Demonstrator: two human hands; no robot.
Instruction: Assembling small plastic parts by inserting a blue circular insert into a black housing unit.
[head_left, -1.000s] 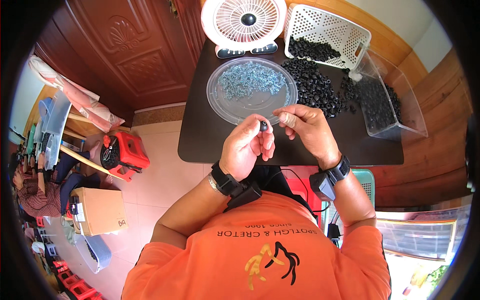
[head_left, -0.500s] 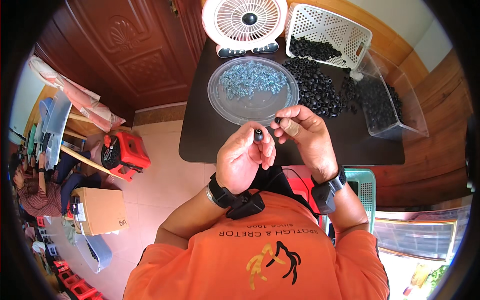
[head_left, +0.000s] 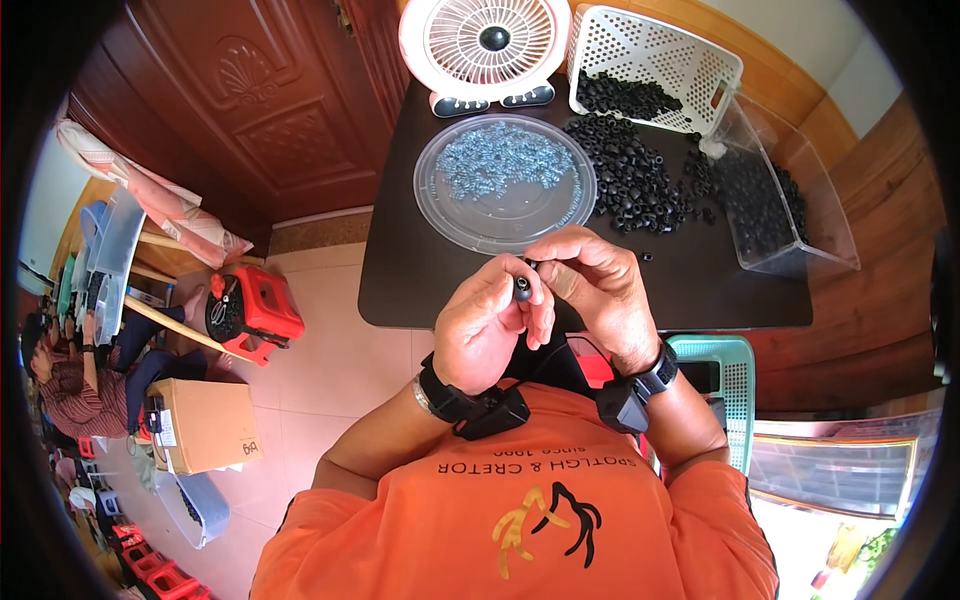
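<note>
From where I am standing, the person in the orange shirt is keeping both hands together over the near edge of the dark table (head_left: 420,295). The left hand (head_left: 483,330) is clasping a rounded black piece (head_left: 522,290) between thumb and fingers, its holed end facing up; the curled fingers are covering much of its sides. The right hand (head_left: 600,295) is meeting it, thumb and forefinger pinching a small dark bit (head_left: 532,264) just beyond the black piece. That bit is nearly all hidden by the fingertips, so it may be a smaller black part, but I am not certain.

Beyond the hands, a round clear lid (head_left: 480,226) is carrying pale blue pieces (head_left: 500,160), and the right hand's fingers are showing near its rim. A heap of black parts (head_left: 635,180) is spreading beside it, running up to a tipped white basket (head_left: 655,45); single parts in the heap are blurring into one another. The clear box (head_left: 790,262) is holding more, dimmed by its wall. The fan (head_left: 494,50) is losing its top to the picture's edge.
</note>
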